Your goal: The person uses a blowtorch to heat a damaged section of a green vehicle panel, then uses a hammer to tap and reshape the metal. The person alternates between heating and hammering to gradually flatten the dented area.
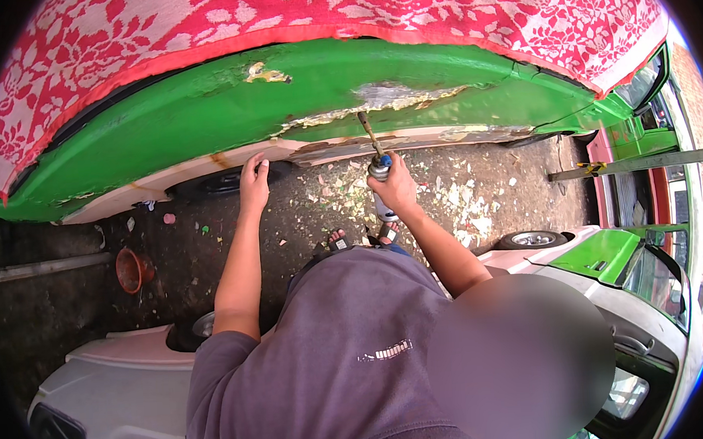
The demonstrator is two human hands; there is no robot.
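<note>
Holding the torch (378,170) near the middle of the frame, the right hand (396,188) has its grip closed round the upper canister, just beside the blue knob (386,161); the torch's long axis runs up the frame with a slight lean to the left, the canister's base at the lower end, the nozzle (370,133) at the upper; the bare patch (388,97) on the green panel (200,108) lies straight up the frame from this grip, and the nozzle's tip appears at its ragged lower edge; whether the two touch I cannot tell, and no flame can be made out.

The left hand (255,183) is empty, its fingers loosely bent and apart from the thumb, left of centre beside the panel's pink lower strip (194,172); the right hand is plainly the nearer to the patch; pale flakes (468,212) litter the floor (299,216) right of centre; a red patterned cloth (234,17) lies along the frame's top.
</note>
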